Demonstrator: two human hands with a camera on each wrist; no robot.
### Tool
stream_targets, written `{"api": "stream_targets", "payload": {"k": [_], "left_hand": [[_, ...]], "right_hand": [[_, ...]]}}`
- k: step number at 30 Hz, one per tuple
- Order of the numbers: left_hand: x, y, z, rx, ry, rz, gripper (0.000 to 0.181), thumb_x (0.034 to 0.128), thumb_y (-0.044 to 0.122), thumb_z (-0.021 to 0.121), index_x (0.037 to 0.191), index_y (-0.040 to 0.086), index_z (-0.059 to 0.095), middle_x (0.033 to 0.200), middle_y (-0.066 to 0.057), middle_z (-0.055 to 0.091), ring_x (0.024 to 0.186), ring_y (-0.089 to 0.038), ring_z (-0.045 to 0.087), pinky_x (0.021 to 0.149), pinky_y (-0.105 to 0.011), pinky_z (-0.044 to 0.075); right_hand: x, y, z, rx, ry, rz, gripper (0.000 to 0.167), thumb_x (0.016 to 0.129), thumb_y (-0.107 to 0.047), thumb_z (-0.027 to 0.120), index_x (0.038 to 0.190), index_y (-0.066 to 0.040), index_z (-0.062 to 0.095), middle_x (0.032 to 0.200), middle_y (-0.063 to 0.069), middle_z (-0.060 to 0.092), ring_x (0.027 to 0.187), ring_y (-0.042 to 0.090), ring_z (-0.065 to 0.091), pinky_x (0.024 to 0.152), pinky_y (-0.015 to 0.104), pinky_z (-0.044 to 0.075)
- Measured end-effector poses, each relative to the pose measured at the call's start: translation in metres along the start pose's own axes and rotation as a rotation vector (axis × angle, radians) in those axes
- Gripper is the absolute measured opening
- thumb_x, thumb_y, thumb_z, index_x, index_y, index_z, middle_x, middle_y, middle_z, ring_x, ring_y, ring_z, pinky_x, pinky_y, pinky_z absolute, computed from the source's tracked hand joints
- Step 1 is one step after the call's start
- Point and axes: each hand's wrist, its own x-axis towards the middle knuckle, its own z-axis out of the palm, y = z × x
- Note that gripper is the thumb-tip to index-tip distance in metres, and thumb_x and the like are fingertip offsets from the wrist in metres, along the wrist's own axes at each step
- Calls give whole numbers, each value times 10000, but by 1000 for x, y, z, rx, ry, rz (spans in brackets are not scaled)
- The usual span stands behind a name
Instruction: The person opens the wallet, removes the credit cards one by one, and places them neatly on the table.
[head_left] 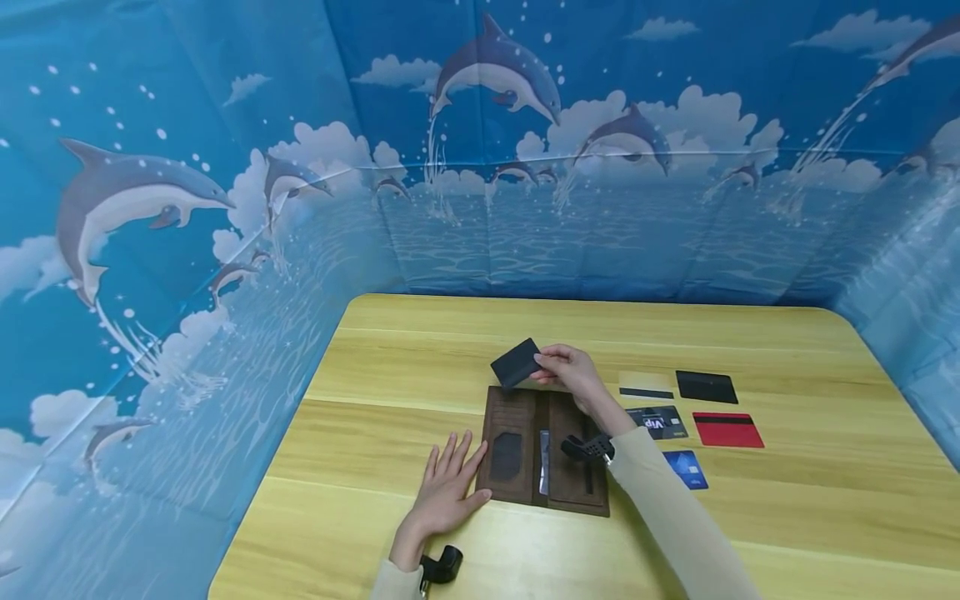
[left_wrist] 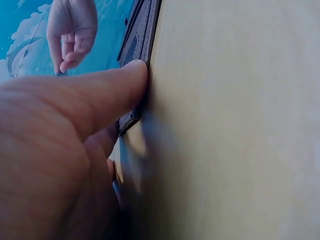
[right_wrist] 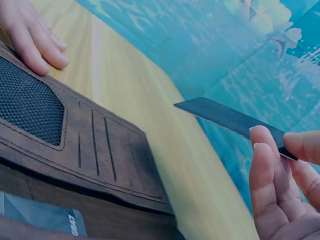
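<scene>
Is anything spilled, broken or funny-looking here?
Nothing looks spilled or broken. The open wallet lies slightly crooked on the table, and the red card and Vip card don't quite line up, but that just seems like loose placing. The black card is tilted, held by the right hand.

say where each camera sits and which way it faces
Head: on the head, facing forward and down at the wallet; left hand, right hand and sleeves show.
Left wrist: on that wrist, facing over the table to the wallet's edge; left thumb close, right hand beyond.
Right wrist: on that wrist, facing the black card and wallet; right fingers close, left fingers beyond.
Both wrist views share the wallet and both hands.
</scene>
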Motion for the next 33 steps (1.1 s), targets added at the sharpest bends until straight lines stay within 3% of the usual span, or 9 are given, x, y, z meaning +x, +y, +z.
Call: {"api": "stream_targets", "payload": {"k": [9, 12, 16, 19, 22, 26, 33], "left_hand": [[-1, 1, 1, 19, -6, -22, 649, 965, 386, 497, 1498, 86, 282, 1559, -171, 118, 1418, -363, 10, 1089, -531, -67], [-2, 0, 2, 3, 13, -8, 649, 964, 383, 502, 1496, 81, 286, 1555, -183, 124, 1414, -375, 16, 1084, -540, -67], [-1, -1, 2, -21, 26, 5, 650, 959, 377, 514, 1494, 80, 292, 1553, -190, 129, 1413, -380, 17, 1083, -527, -95], [0, -6, 7, -2, 35, 6, 653, 961, 405, 497, 1500, 103, 285, 1558, -173, 122, 1419, -352, 1, 1083, -452, -152], [0, -10, 10, 28, 48, 10, 659, 962, 440, 478, 1506, 128, 277, 1563, -154, 117, 1423, -330, -2, 1077, -396, -176], [0, -10, 10, 28, 66, 28, 660, 967, 443, 468, 1510, 129, 265, 1564, -159, 112, 1421, -341, 1, 1082, -420, -162], [-1, -5, 5, -23, 49, 44, 650, 970, 381, 492, 1504, 87, 264, 1551, -205, 110, 1413, -379, -6, 1081, -493, -142]], "right_hand": [[-27, -11, -26, 12, 23, -48, 346, 930, -226, 628, 1123, 52, 557, 822, 80, 687, 812, 278, 689, 797, 435, 531], [-40, -14, -37, 27, 34, -55, 373, 934, -229, 622, 1141, 73, 544, 835, 69, 694, 809, 251, 690, 799, 427, 531], [-55, -12, -54, 56, 81, -86, 342, 922, -234, 641, 1102, 46, 562, 826, 41, 702, 741, 148, 686, 718, 320, 552], [-62, -3, -72, 108, 99, -147, 249, 911, -219, 656, 1041, -12, 608, 819, 49, 709, 732, 155, 689, 676, 288, 554], [-75, -1, -86, 82, 141, -168, 215, 910, -245, 656, 1000, -51, 633, 815, 43, 715, 738, 160, 692, 673, 263, 550], [-95, -4, -101, 26, 233, -143, 233, 905, -281, 660, 971, -58, 646, 801, 33, 715, 728, 147, 687, 661, 232, 538], [-126, 15, -148, 56, 218, -122, 149, 928, -199, 631, 955, -64, 689, 793, 24, 721, 695, 141, 682, 579, 234, 528]]}}
